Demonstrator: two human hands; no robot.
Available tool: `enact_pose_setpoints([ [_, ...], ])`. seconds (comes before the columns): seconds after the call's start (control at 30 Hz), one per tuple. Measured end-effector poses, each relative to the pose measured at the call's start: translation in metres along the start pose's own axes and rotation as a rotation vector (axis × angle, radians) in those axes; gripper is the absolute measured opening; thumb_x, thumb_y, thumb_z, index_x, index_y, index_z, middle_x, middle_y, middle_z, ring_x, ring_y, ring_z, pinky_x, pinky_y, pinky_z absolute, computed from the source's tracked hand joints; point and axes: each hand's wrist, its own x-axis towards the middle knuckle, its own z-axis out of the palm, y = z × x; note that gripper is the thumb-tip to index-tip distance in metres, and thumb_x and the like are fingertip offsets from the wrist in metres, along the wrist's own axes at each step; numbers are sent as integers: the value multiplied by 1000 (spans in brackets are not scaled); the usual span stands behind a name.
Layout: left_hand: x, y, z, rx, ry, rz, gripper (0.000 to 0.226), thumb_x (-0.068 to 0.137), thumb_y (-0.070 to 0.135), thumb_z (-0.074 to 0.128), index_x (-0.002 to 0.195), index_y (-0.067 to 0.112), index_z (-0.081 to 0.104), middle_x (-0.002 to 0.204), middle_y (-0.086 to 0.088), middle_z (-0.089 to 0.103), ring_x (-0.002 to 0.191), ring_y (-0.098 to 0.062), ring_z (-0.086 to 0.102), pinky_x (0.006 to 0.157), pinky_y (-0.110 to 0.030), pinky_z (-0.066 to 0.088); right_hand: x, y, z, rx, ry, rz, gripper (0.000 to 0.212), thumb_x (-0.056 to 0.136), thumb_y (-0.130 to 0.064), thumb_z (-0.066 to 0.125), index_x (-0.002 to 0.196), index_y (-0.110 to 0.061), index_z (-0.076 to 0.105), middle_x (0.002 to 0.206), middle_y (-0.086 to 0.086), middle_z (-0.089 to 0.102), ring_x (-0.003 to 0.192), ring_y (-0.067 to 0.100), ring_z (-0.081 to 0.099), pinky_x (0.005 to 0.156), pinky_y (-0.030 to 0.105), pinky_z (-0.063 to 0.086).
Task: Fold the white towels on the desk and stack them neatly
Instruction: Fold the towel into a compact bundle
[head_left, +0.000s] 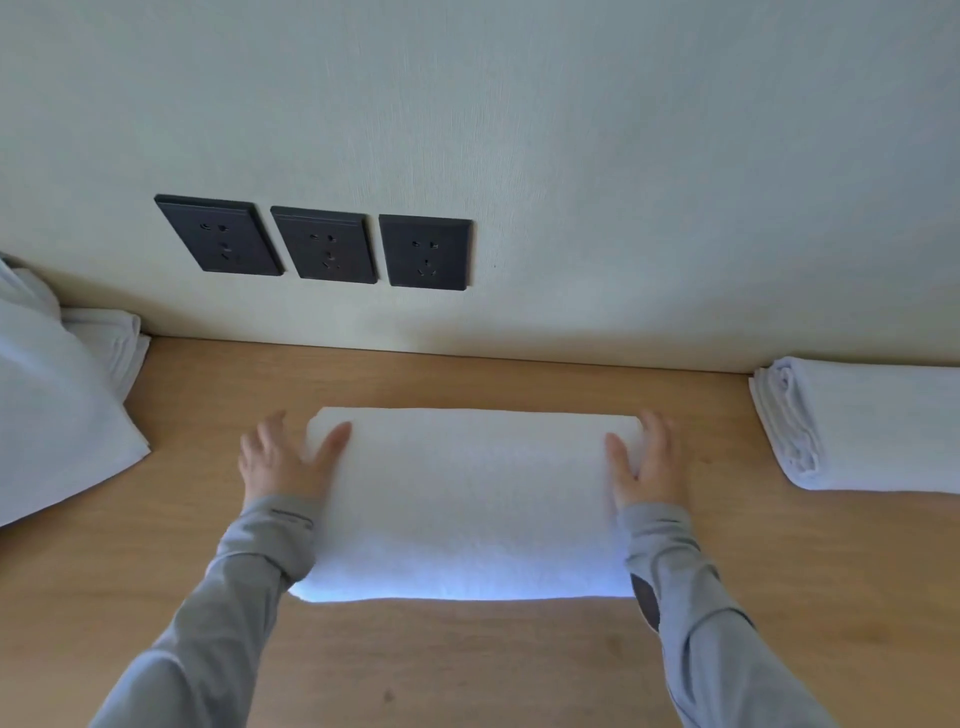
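Note:
A folded white towel (470, 501) lies flat in the middle of the wooden desk (467, 665). My left hand (283, 460) rests at its left end with straight fingers, the thumb lying on the towel's top. My right hand (649, 460) does the same at the right end. A stack of folded white towels (872, 426) sits at the right against the wall. At the left edge lies a loose pile of white towels (57, 395), with another folded one (111, 338) behind it.
The desk backs onto a pale wall (571, 156) carrying three dark socket plates (322, 244) just above the desk's rear edge. Bare wood shows in front of the towel and between it and the side piles.

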Motion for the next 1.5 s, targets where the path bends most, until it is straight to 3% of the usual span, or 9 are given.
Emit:
enact_pose_setpoints([
  [0.17,14,12,-2,-79,-67,-235,47,80,55,59,96,10,62,90,-11,58,96,-33,54,82,-34,39,18,1,-13,342,151,645,34,83,-36,67,94,-6,58,93,12,59,85,27,54,75,30,40],
  [0.3,12,10,8,-195,25,-195,38,79,49,63,83,12,62,74,-5,57,80,-29,53,71,-30,36,26,0,-14,478,117,726,34,83,-28,69,61,-14,46,70,6,53,73,24,49,78,24,37],
  [0.4,9,5,11,-242,121,-173,36,74,50,68,77,14,62,72,-1,59,74,-24,53,70,-29,37,28,1,-17,591,160,771,35,88,-13,64,59,-12,43,66,5,50,66,21,48,70,19,42],
  [0.5,10,5,12,-290,165,-157,33,71,47,72,77,16,62,75,1,60,73,-20,54,70,-28,38,27,2,-25,721,103,843,6,88,2,60,92,5,62,96,16,60,95,28,59,80,20,43],
  [0.67,11,1,13,-392,46,-112,18,80,41,66,85,24,62,74,8,60,71,-15,55,63,-20,38,37,5,-21,676,22,789,5,85,3,63,86,0,67,73,5,60,64,15,55,81,30,50],
  [0.8,12,-4,14,-400,3,-143,18,84,41,61,91,25,64,76,7,60,68,-10,54,65,-21,38,41,3,-12,686,60,748,19,78,4,70,70,-12,64,79,8,65,70,22,61,85,33,52],
  [0.97,20,-7,9,-395,-49,-181,16,85,40,60,92,27,64,83,8,61,79,-12,53,78,-27,38,42,9,-12,523,117,647,18,87,-16,66,103,-7,67,107,14,67,97,25,60,94,36,48],
  [1.13,12,-9,11,-403,-57,-120,16,85,38,58,97,28,62,84,12,61,77,-8,54,74,-26,38,33,4,-4,515,71,539,18,84,-20,69,97,-8,65,88,4,62,81,17,56,72,26,45],
  [1.5,16,-6,22,-344,58,-69,30,86,31,60,111,15,65,85,-4,60,77,-21,54,70,-26,43,48,13,9,556,71,654,17,79,-8,73,71,-16,61,79,4,61,76,20,57,72,25,45],
])
